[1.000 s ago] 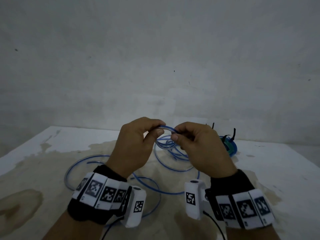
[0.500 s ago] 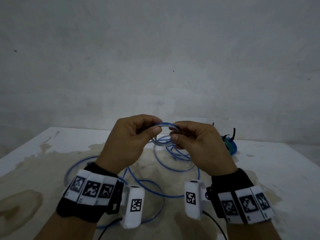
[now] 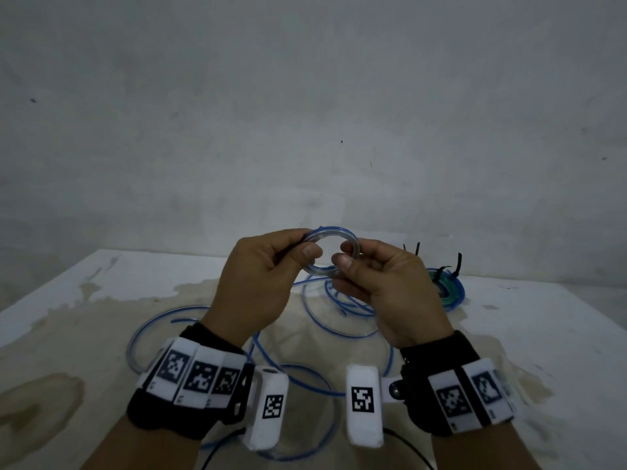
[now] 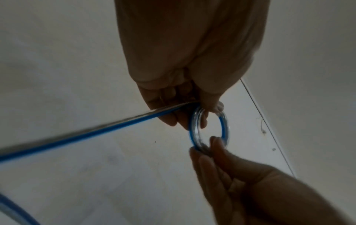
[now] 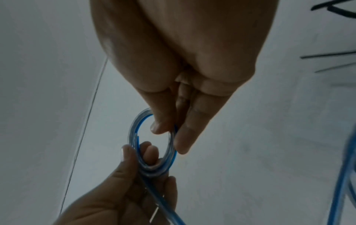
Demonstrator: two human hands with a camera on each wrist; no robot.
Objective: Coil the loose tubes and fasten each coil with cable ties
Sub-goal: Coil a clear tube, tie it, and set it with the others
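A small coil [image 3: 334,234] of clear tube with a blue stripe is held up above the table between both hands. My left hand [image 3: 295,254] pinches its left side, thumb in front; my right hand [image 3: 346,257] pinches its right side. In the left wrist view the coil [image 4: 193,129] hangs from my left fingers, and the tube's free length [image 4: 77,135] runs off to the left. The right wrist view shows the coil [image 5: 134,134] pinched by both hands. The rest of the loose tube [image 3: 325,329] lies in wide loops on the table below.
A finished blue and green coil [image 3: 449,293] with black cable ties [image 3: 458,264] sticking up lies at the back right. The white table [image 3: 543,334] is stained brown in the middle. A grey wall rises right behind it.
Both hands have risen a little and the small coil has opened into a rounder ring facing me. The loose tube on the table has shifted slightly.
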